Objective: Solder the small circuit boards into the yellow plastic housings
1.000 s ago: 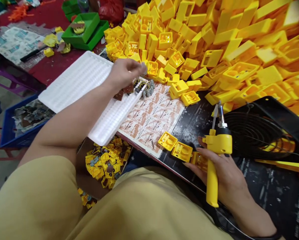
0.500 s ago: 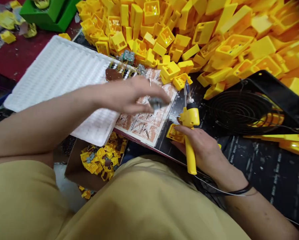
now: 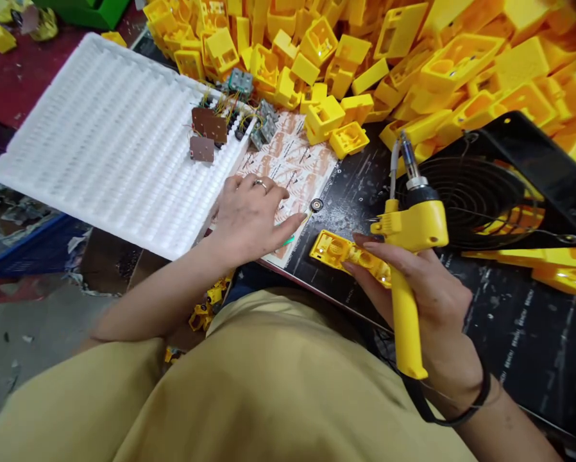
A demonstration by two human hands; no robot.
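My left hand (image 3: 256, 215) is palm down over a printed sheet (image 3: 288, 160), fingers curled over a circuit board that it mostly hides; a green sliver (image 3: 288, 241) shows below the thumb. A small round black part (image 3: 317, 205) on a yellow wire lies just past the thumb tip. My right hand (image 3: 423, 295) grips a yellow soldering gun (image 3: 406, 289), its metal tip pointing up and away. Thumb and fingers of that same hand also hold an open yellow plastic casing (image 3: 333, 249) low over the black tabletop.
A white ridged foam tray (image 3: 110, 147) lies to the left, brown circuit boards (image 3: 208, 125) with wires at its right edge. Yellow casings (image 3: 317, 45) are heaped across the back. A black fan (image 3: 465, 186) stands at right. A blue crate (image 3: 33, 237) sits below on the left.
My left hand has come down and toward me with the board, onto the sheet's near edge. My right hand has moved right with the soldering gun; more of the casing shows.
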